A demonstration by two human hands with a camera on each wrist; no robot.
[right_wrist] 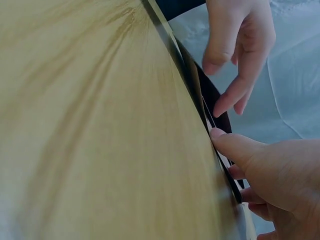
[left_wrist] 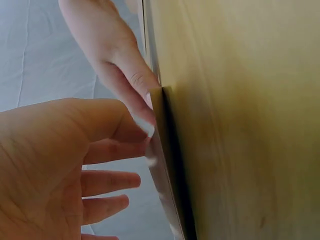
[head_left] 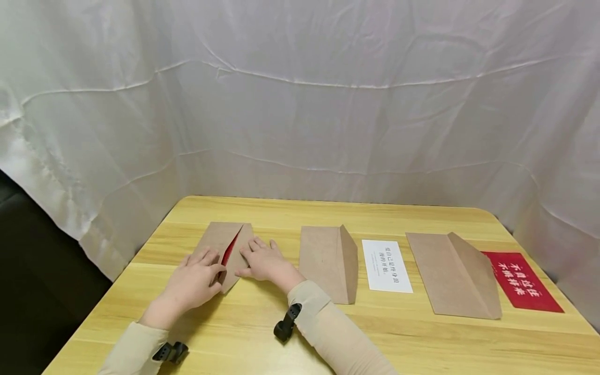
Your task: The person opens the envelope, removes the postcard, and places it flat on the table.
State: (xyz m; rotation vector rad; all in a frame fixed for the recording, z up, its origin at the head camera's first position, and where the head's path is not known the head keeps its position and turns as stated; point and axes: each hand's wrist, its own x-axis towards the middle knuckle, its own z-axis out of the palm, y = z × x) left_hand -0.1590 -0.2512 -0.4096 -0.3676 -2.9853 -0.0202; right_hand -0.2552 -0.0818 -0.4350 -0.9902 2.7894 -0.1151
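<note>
A brown paper envelope lies at the table's left, its flap folded over. Red shows through the gap between flap and body. My left hand is over the envelope's left side, its index finger and thumb near the gap; the other fingers are extended in the left wrist view. My right hand rests with spread fingers on the flap side. In the right wrist view, the right thumb touches the envelope's edge, while the left hand is just above. Most of what lies inside the envelope is hidden.
To the right lie a second brown envelope with its flap unfolded, a white printed card, a third brown envelope and a red printed card, partly under that envelope's flap. A pale curtain hangs behind the wooden table.
</note>
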